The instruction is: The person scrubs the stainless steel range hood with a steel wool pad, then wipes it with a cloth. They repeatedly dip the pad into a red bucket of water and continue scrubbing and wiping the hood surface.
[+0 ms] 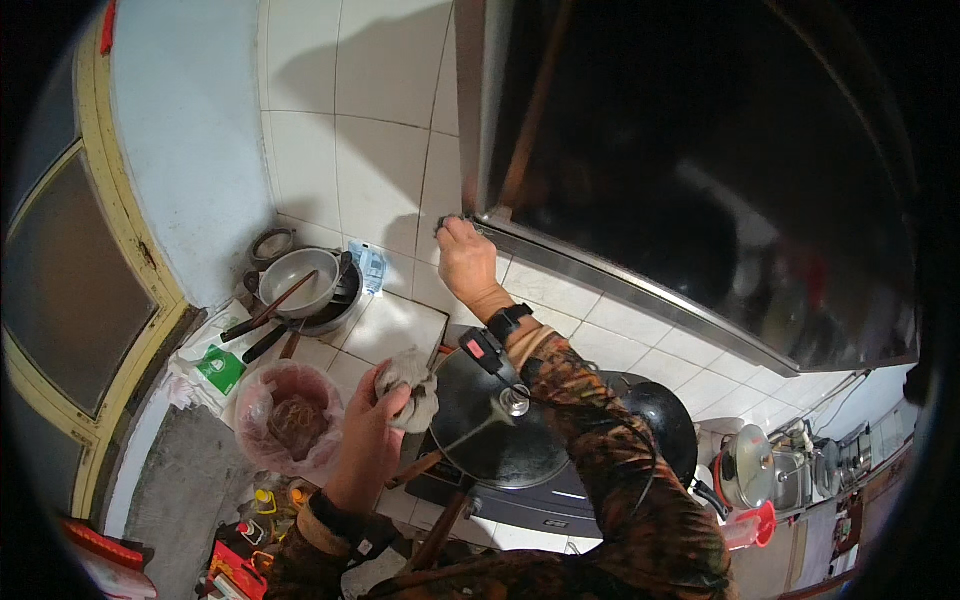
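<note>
My right hand (469, 262) is up at the lower left corner of the range hood (637, 306), its fingers closed around a small dark scrubbing pad (442, 223). Only the pad's edges show past the fingers, and its exact kind is unclear. A crumpled grey cloth (409, 397) is gripped in my left hand (367, 442), lower down, between the pink lined bin and the stove. Beneath my right forearm sits a lidded wok (487, 450) with a glass lid on the gas stove (525, 510). A wooden-handled utensil (450, 454) lies across the lid.
Stacked pots and pans (300, 281) stand in the left corner against white wall tiles (382, 165). A pink bin with a plastic liner (251, 427) is below them. Bottles (264, 502) stand on the floor. Another black wok (664, 420) and a sink (789, 480) are at right.
</note>
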Tool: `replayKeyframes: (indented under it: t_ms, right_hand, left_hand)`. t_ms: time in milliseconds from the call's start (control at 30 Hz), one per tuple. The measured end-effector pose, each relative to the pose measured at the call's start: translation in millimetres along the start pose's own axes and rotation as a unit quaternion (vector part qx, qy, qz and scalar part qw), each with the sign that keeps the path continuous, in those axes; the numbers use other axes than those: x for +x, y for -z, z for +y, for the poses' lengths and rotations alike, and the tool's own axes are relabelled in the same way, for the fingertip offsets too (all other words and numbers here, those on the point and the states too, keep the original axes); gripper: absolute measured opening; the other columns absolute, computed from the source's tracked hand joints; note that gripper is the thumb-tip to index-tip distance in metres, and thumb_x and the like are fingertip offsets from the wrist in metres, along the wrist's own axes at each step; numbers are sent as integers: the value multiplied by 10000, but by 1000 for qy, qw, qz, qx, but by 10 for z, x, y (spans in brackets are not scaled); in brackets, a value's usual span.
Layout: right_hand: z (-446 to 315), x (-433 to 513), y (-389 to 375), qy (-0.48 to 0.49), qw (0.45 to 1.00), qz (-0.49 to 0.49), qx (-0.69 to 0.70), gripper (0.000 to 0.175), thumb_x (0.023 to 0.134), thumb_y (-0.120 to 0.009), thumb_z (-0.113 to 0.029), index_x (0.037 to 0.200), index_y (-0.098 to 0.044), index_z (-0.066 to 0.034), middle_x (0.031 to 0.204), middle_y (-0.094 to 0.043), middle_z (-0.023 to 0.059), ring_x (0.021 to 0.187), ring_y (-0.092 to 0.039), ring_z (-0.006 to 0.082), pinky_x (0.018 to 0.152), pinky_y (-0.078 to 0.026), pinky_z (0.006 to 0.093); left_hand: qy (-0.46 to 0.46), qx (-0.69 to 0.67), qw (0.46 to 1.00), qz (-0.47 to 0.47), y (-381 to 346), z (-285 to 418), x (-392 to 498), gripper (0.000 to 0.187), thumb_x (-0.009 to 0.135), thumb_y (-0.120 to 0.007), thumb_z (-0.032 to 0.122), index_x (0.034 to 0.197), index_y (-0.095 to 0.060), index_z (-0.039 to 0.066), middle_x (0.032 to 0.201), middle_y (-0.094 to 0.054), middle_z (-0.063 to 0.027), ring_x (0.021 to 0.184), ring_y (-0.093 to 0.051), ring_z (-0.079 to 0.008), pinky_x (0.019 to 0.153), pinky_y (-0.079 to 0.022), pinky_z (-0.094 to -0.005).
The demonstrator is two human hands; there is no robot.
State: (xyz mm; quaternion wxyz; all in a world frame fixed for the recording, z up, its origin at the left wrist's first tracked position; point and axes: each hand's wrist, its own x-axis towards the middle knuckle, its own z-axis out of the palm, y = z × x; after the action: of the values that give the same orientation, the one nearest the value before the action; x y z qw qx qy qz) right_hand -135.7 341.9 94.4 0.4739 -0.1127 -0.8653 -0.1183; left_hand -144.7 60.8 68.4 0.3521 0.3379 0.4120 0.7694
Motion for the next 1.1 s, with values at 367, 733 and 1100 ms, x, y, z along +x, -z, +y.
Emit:
replayKeyframes:
  t_ms: [367,733,1100]
  right_hand:
    - [210,-1669,2349,-364,914,18,178,227,645,-747,57,793,-593,-20,871,-605,61,794,-576,162,723,-460,251]
    - [-4,-3236,4292,-612,748,201,161,226,639,-636,103,752,-536,-66,773,-528,-22,698,-508,75,625,-399,199]
    - [178,-3658,4672,-619,725,246,177,222,637,-611,69,785,-520,-70,825,-499,-9,731,-475,92,657,-391,206]
  left_hand:
    - [16,-99,990,100,-338,-651,1379,452,913,-550,15,1351,-443,40,1201,-546,-75,1101,-532,-193,972,-432,-367]
    - [-168,237,927,238,-1153,-1214,2198,635,876,-595,22,1442,-314,-27,1412,-356,-220,1301,-382,-359,1097,-305,-371]
    - [-116,71,948,287,-1232,-1086,2265,566,923,-507,-29,1457,-321,-7,1499,-344,-153,1354,-356,-255,1107,-290,-333]
